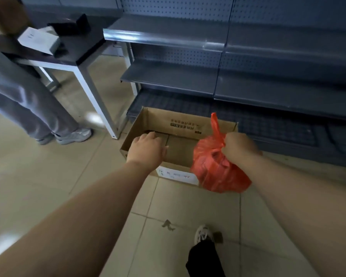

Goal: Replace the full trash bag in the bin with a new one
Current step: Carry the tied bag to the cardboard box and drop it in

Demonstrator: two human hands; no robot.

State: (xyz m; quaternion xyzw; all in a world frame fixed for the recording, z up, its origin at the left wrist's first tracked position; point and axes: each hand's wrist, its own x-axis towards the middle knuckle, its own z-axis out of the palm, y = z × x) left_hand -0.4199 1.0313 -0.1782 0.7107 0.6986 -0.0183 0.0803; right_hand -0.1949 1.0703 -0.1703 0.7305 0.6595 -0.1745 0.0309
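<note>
Gripping the knotted neck of a full, crumpled red-orange plastic trash bag (218, 168), the right hand (238, 148) was closed tight around it; the bag's bulk hung below and left of the fist, over the near right corner of an open brown cardboard box (148, 120) on the tiled floor (48, 176). One loose handle stuck up above the fist. The left hand (148, 150) hovered palm-down over the box's near wall, fingers loosely curled, holding nothing. Dark print on the inner far wall and handwriting on a white paper label (176, 174) outside were unreadable.
</note>
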